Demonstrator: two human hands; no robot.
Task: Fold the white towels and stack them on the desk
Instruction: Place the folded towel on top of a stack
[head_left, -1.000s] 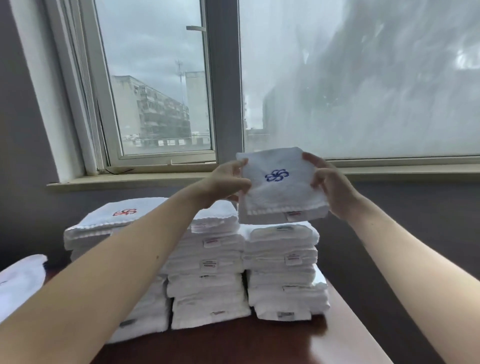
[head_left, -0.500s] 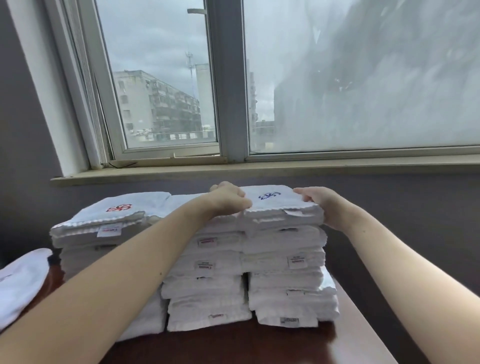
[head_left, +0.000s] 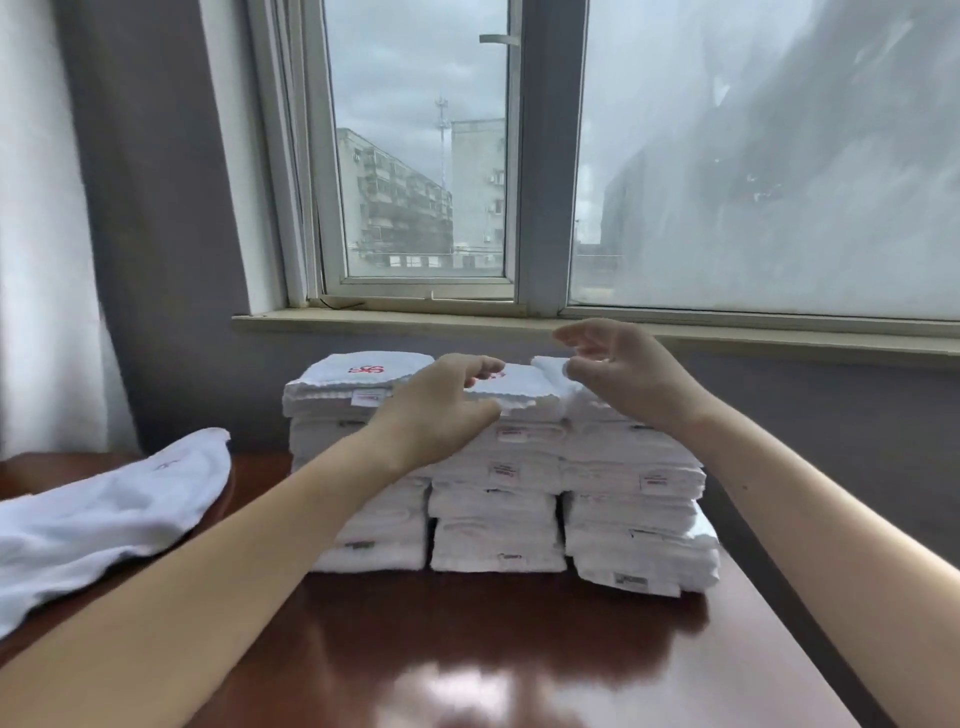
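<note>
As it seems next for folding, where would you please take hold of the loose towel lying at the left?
Pinch the loose towel probably at its rounded far end, from above with the left hand: that end lies humped and nearest it.

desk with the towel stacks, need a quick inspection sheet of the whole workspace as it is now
Surface: glossy dark wooden desk, window glare on it.
Job's things: three stacks of folded white towels side by side at the back; one unfolded towel lies at the left edge.
Clutter: nothing seen.
Hands: left hand over the middle stack, right hand over the right stack; both loosely curled, holding nothing; contact unclear.
Cables: nothing seen.
Surroundings: window with sill behind, buildings outside, curtain at left.
</note>
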